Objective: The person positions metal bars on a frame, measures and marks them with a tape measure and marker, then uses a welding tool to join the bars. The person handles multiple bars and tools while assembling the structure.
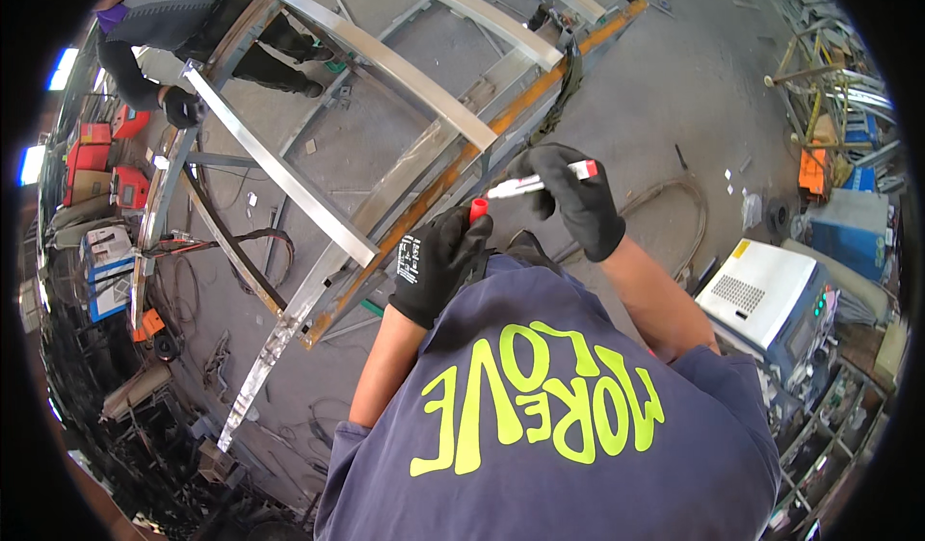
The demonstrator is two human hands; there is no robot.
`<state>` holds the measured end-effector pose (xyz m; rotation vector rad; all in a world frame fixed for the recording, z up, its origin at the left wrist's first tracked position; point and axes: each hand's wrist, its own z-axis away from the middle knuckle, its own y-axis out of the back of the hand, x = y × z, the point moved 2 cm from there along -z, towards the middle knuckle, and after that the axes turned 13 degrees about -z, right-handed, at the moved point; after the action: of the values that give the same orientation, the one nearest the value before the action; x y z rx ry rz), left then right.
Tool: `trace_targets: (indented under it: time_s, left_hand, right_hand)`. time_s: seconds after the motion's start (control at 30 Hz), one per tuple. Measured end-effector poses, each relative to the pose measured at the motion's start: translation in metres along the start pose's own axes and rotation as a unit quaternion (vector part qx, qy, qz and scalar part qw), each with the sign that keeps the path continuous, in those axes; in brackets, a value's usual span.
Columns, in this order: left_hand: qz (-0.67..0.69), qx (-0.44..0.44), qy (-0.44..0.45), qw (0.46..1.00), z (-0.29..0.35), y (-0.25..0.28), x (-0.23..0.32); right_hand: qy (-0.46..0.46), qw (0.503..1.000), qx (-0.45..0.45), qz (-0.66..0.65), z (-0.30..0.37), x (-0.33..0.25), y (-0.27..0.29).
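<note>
Both my hands wear black gloves and meet in front of my chest. My left hand is closed around a red marker cap, whose end sticks up between thumb and fingers. In my right hand is a white marker pen with a red rear end. The pen lies nearly level, its tip pointing left, just above and apart from the cap. Beyond my hands stretches a large metal frame, with a rust-orange beam along its near side and silver crossbars across it.
At the far left, a co-worker's gloved hand is by the frame's end. A white boxy machine stands to my right, near a hose loop on the floor. Red cases and cables are at the left; stacked metal stock lines the right.
</note>
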<state>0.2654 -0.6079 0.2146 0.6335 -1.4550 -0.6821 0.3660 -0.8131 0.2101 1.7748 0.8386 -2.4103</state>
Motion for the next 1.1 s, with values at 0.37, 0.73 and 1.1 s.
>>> trace_targets:
  time_s: [0.37, 0.73, 1.1]
  left_hand:
    - [-0.106, -0.016, -0.116, 0.987, -0.050, -0.012, 0.018]
    - [0.408, -0.267, 0.081, 0.869, -0.088, 0.002, -0.002]
    - [0.329, 0.239, 0.240, 0.882, -0.170, -0.068, -0.045]
  right_hand:
    - [-0.099, 0.993, -0.050, 0.031, -0.036, -0.046, 0.025]
    - [-0.079, 0.995, -0.012, -0.054, -0.055, -0.002, 0.013]
    - [-0.061, 0.963, -0.231, 0.122, -0.189, 0.043, 0.049]
